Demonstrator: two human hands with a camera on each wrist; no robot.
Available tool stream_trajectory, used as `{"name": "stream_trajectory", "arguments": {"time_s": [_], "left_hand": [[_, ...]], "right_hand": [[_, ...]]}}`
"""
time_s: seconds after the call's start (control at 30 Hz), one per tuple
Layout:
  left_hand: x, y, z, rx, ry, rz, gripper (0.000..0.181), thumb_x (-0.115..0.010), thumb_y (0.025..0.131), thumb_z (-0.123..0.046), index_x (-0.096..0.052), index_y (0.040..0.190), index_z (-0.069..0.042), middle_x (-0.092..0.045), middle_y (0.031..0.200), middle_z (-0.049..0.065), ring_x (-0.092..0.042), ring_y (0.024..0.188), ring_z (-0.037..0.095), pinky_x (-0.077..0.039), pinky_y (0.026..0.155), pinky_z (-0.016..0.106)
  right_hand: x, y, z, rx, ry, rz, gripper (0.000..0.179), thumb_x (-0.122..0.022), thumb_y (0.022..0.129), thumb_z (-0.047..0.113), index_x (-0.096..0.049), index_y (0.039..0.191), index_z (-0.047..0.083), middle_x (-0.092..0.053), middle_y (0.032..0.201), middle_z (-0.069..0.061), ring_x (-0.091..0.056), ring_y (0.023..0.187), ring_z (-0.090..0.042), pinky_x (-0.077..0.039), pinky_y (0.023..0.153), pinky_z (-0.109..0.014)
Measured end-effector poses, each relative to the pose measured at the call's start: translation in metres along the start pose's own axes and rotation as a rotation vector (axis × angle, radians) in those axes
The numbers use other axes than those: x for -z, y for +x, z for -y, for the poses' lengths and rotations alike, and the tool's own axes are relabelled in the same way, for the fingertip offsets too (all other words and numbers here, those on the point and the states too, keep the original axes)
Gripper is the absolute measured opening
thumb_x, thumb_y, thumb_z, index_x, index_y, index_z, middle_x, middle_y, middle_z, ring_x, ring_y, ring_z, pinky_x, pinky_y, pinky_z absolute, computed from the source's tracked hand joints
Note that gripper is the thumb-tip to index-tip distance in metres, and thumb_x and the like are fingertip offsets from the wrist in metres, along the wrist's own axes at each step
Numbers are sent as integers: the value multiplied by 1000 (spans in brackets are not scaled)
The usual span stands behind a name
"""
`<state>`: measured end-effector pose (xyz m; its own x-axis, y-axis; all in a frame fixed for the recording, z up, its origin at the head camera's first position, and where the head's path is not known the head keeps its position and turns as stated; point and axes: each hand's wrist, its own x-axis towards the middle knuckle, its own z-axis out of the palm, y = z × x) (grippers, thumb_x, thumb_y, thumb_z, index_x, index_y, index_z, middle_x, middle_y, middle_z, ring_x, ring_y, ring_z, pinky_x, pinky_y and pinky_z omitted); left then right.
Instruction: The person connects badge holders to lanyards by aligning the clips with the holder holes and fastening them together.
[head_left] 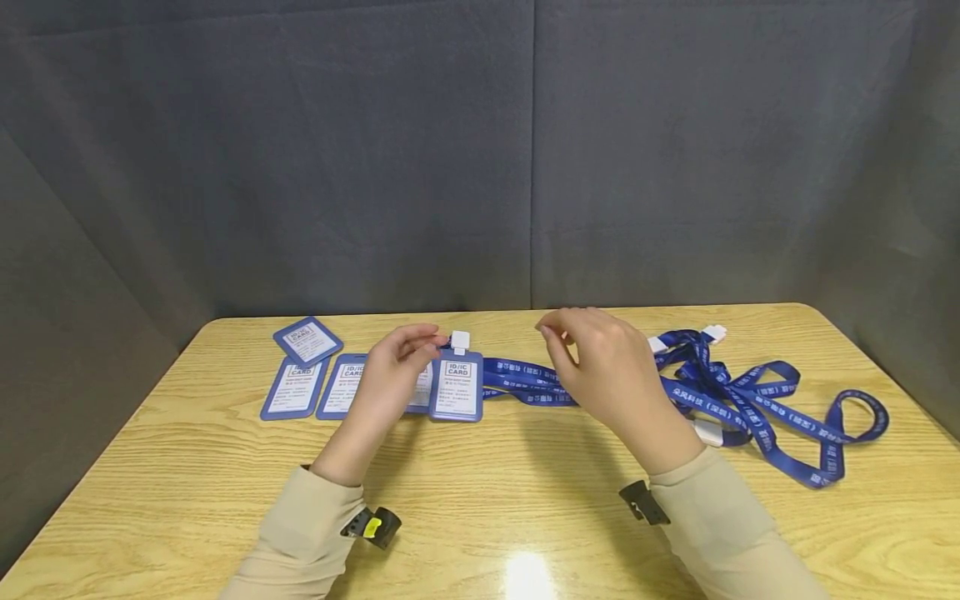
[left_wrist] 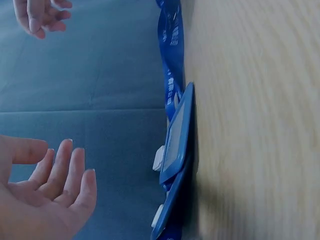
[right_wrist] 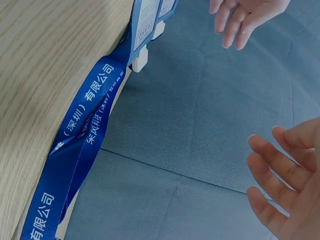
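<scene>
My left hand (head_left: 395, 362) hovers over the row of badges with loosely bent fingers and nothing in them; its palm shows in the left wrist view. Just right of it lies a blue-framed ID badge (head_left: 457, 389) with a white clip (head_left: 461, 341) at its top. This badge overlaps another ID badge (head_left: 422, 394) partly hidden by my left hand. A blue lanyard (head_left: 525, 379) with white lettering runs rightward from the badges, passing below my right hand (head_left: 606, 358). That hand is also raised, its fingers relaxed and holding nothing.
At the left lie more ID badges (head_left: 291, 390), one badge (head_left: 307, 340) tilted across another. A tangle of blue lanyards (head_left: 757, 400) with white clips (head_left: 708, 432) spreads over the right side of the wooden table (head_left: 480, 500). A dark curtain (head_left: 375, 167) hangs behind.
</scene>
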<state>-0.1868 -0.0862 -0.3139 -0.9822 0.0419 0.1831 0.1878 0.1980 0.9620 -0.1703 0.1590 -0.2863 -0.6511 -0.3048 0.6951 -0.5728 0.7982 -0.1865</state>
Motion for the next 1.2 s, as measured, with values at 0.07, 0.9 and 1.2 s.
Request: {"name": "stream_trajectory", "arguments": {"time_s": [0.07,0.9,1.2], "left_hand": [[4,1,-1,-7,22,-7,27,-51,101,-2,-58,127,6,-66,119,21,-61,110,35,-44,101,39],[83,7,6,105,838,29,41,-50,103,-19,-51,136,6,-55,134,26,-52,122,45,-42,97,57],[88,10,24,169,928,91,52,-60,99,-20,-46,137,13,-52,133,33,-49,123,49,-40,101,58]], "right_hand": [[0,0,0,-1,0,1,8,-68,94,11,-73,96,5,-69,80,-5,-59,64,-17,-44,52,-31],[2,1,1,-7,1,12,10,-67,95,12,-73,97,5,-70,82,-5,-61,66,-17,-46,52,-31],[1,0,1,-12,0,30,10,-66,95,12,-73,98,6,-72,86,-5,-63,67,-17,-48,53,-32]]}}
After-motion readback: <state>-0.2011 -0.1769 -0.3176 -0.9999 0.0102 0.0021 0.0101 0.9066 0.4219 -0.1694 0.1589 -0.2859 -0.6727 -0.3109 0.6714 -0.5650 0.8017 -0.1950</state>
